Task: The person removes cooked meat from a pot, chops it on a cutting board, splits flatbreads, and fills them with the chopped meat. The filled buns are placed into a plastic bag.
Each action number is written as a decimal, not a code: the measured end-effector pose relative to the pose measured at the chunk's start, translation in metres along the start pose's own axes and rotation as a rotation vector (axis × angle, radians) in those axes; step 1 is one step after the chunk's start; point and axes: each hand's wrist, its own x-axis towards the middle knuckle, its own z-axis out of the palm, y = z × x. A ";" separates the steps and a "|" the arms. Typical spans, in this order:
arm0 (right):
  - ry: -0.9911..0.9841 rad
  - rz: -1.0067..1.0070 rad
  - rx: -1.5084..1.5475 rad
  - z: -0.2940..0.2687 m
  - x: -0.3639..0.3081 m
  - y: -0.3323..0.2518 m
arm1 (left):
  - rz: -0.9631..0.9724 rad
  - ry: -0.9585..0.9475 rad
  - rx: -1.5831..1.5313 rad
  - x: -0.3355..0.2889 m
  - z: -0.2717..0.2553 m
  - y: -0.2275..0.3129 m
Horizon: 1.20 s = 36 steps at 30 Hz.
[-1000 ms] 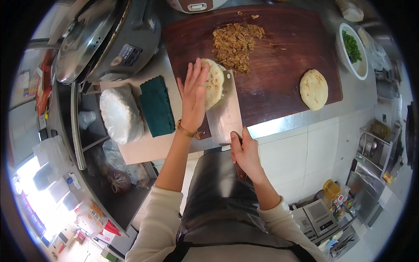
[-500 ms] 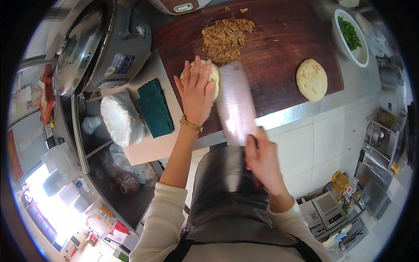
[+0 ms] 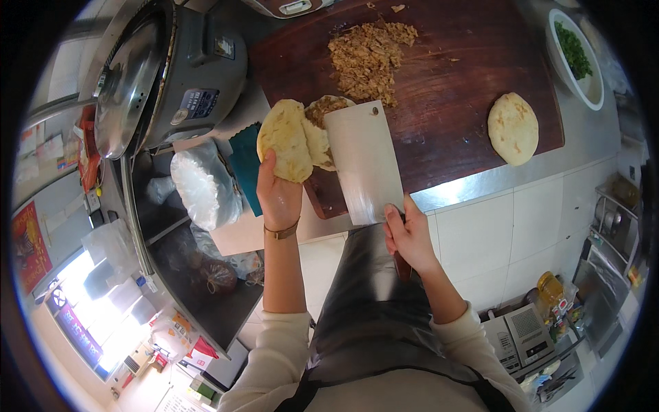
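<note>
My left hand (image 3: pixel 280 196) grips a round flatbread (image 3: pixel 285 137) by its near edge, its top half folded open to the left. Some brown chopped filling (image 3: pixel 322 106) shows on the lower half, which rests at the cutting board's left edge. My right hand (image 3: pixel 410 237) is closed around the dark handle of a cleaver (image 3: pixel 365 161). The broad blade lies over the right part of the opened bread and hides some of it. A heap of chopped brown filling (image 3: pixel 367 58) sits on the board just beyond. Farther right lies a whole flatbread (image 3: pixel 513 128).
The dark wooden cutting board (image 3: pixel 453 96) covers most of the counter. At its far right stands a white bowl (image 3: pixel 596 86) of chopped greens. A large grey pot (image 3: pixel 213 75) is at the left, with a dark green cloth (image 3: pixel 245 161) and a plastic-wrapped bundle (image 3: pixel 202 185) nearer me.
My left hand, earlier flat on top of the bread, has swung its top half open to the left. The cleaver has come to rest over the bread's right side.
</note>
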 end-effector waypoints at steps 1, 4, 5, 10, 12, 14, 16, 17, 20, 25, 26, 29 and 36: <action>-0.002 0.002 -0.009 0.002 0.003 0.002 | -0.009 -0.031 -0.067 -0.001 -0.003 0.002; 0.029 0.056 0.094 0.000 0.008 0.004 | -0.036 -0.090 -0.138 0.002 -0.010 0.004; 0.046 0.085 0.136 -0.001 0.007 0.006 | -0.035 -0.063 -0.145 0.002 -0.012 0.003; 0.032 0.047 0.158 0.011 -0.002 0.013 | -0.090 -0.168 -0.211 0.003 -0.023 0.007; 0.090 0.091 0.068 0.025 -0.004 0.016 | -0.118 -0.186 -0.178 0.003 -0.023 0.009; 0.087 -0.054 -0.174 0.039 -0.010 0.019 | -0.094 -0.162 -0.087 0.002 -0.021 0.008; 0.152 -0.116 -0.300 0.047 -0.017 0.021 | -0.133 -0.105 0.107 0.000 -0.016 0.007; 0.176 -0.147 -0.262 0.050 -0.017 0.021 | -0.128 -0.126 0.194 0.001 -0.014 0.007; 0.139 -0.105 -0.188 0.053 -0.018 0.022 | -0.135 -0.215 0.222 0.001 -0.008 0.010; 0.202 0.125 0.120 0.041 -0.019 -0.001 | -0.168 -0.259 0.197 0.005 -0.003 0.014; 0.243 0.094 0.229 0.035 -0.019 -0.010 | -0.189 -0.202 0.217 0.006 -0.003 0.013; 0.168 0.041 0.280 0.008 -0.002 -0.042 | -0.098 -0.274 0.326 0.006 0.000 0.009; 0.144 0.134 0.235 -0.002 -0.012 -0.035 | -0.062 -0.269 0.487 0.009 0.001 0.014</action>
